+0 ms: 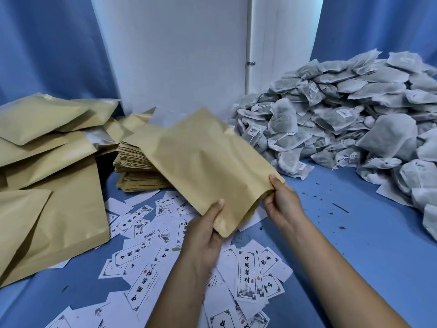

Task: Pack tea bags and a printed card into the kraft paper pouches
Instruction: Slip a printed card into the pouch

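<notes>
One kraft pouch, held tilted above the blue worktop — left hand grasping its near corner, right hand pinching the near edge. Beneath: scattered printed cards. Left — a flat pouch stack and loose pouches; right, heaped tea bags.

A blue table carries everything. On its left lie filled kraft pouches beside a stack of flat pouches; printed cards are scattered over the near middle. A heap of tea bags covers the right side, with small green crumbs near it.
</notes>
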A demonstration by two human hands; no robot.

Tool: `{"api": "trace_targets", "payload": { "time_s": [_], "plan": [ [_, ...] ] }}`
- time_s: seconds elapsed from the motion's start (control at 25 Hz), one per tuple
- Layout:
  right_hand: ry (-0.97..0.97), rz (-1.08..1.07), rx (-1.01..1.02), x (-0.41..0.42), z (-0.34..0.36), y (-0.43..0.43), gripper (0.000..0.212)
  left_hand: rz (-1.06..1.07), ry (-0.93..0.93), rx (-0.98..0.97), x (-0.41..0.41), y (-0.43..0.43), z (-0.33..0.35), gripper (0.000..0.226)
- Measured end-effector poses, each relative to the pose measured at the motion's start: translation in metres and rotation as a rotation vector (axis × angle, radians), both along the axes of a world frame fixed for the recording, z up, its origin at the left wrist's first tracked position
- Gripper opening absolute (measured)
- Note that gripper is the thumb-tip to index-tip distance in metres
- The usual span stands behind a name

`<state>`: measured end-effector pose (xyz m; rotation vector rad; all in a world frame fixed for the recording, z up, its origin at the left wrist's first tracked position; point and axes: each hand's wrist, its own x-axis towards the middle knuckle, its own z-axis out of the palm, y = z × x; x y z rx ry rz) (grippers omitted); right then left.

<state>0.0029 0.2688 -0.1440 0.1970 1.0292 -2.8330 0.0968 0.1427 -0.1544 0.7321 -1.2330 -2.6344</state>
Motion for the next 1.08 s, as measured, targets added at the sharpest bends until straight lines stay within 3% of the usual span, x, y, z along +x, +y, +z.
{"api": "trace_targets", "payload": {
  "time_s": [0.2, 0.32, 0.44, 0.72, 0.88, 1.08],
  "plan": [
    [-0.155, -0.025, 0.116, -0.005, -0.016, 0.009, 0.011, -0.228, -0.073, 0.066, 0.002, 0.003, -0.003, 0.019],
    [-0.119, -0.142, 0.437, -0.012, -0.018, 0.015, 0.037, -0.145, -0.133, -0.057, 0.0, -0.004, -0.004, 0.034],
    [-0.065, -0.25, 0.627, -0.013, -0.018, 0.018, 0.044, -0.108, -0.146, -0.136, 0.001, -0.012, -0.001, 0.042],
    [-0.057, 0.071, 0.461, -0.005, -0.018, 0.016, 0.012, -0.04, -0.117, -0.127, 0.006, -0.016, -0.001, 0.038],
    [-0.07, 0.029, 0.477, -0.008, -0.019, 0.018, 0.012, -0.054, -0.105, -0.142, 0.006, -0.016, 0.003, 0.029],
    [-0.095, 0.22, 0.411, -0.013, -0.028, 0.016, 0.014, -0.019, -0.118, -0.157, 0.005, -0.016, 0.001, 0.031]
  ]
}}
